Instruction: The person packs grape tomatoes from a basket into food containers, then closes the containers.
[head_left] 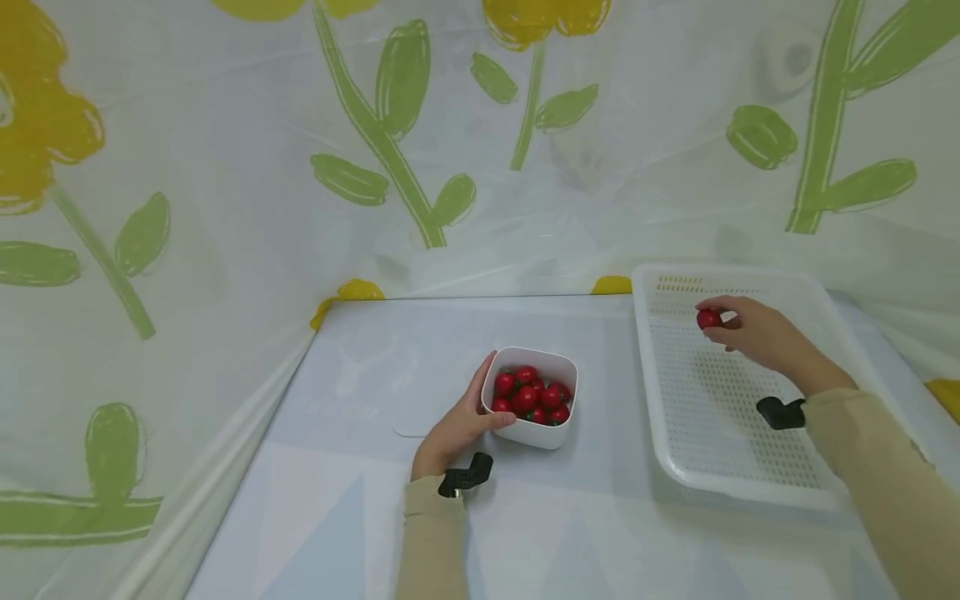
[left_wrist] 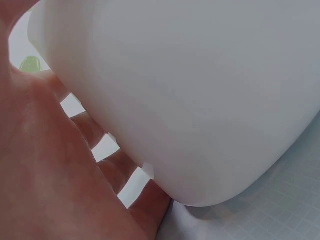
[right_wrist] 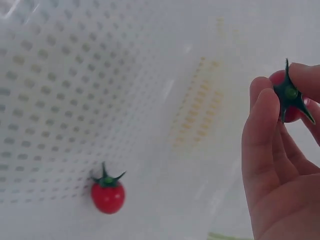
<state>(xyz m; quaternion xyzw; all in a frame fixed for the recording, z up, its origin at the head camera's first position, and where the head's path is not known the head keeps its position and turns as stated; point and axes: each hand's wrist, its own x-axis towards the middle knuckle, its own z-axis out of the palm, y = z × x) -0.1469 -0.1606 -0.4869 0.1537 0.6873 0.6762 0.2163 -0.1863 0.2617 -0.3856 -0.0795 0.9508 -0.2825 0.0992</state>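
Note:
My left hand [head_left: 462, 423] grips a small white square container [head_left: 534, 433] on the table. Its thumb lies over the near rim and its fingers run along the left side. Several red cherry tomatoes [head_left: 527, 397] with green tops fill the container. In the left wrist view the container's smooth wall [left_wrist: 190, 100] hides most else. My right hand [head_left: 757, 333] pinches a cherry tomato [head_left: 708, 319] above a large white perforated basket [head_left: 660, 417]; its green leafy top [right_wrist: 291, 93] shows in the right wrist view. Another cherry tomato [right_wrist: 108, 196] lies inside the basket there.
The basket stands at the right of the pale table [head_left: 330, 492], to the right of the container. A white curtain [head_left: 247, 150] with yellow flowers and green leaves hangs along the table's back and left side.

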